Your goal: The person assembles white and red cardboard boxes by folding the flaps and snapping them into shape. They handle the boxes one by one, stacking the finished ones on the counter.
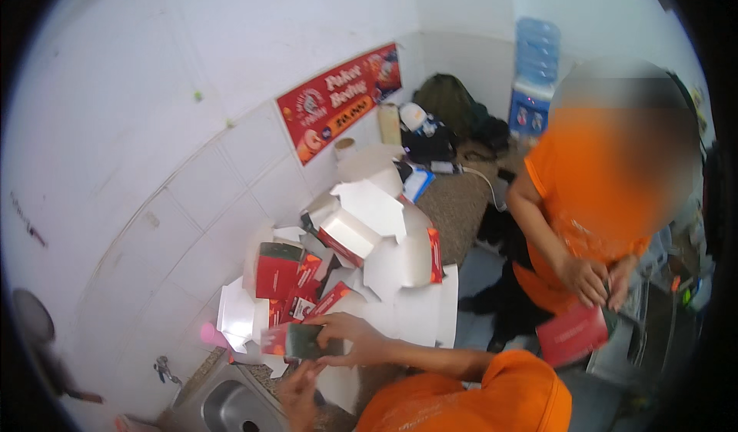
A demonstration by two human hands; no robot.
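In front of me is a small folding carton box (314, 341), red at one end and dark green at the other. My right hand (354, 340) grips its green part from above, fingers bent over the panel. My left hand (301, 392) is closed at the box's lower edge, its fingertips close to those of the right; part of its grip is blurred. Just beyond them lies a pile of cartons on the counter. A red and green box (277, 272) stands at its left side, and white opened cartons (377, 205) lean over one another farther back.
A metal sink (238, 407) with a tap (164, 369) is at lower left. At right, a co-worker in orange (588, 178) holds another red carton (571, 333). Bags (446, 109) lie on the counter's far end, near a water dispenser (530, 109). A pan (33, 315) hangs at far left.
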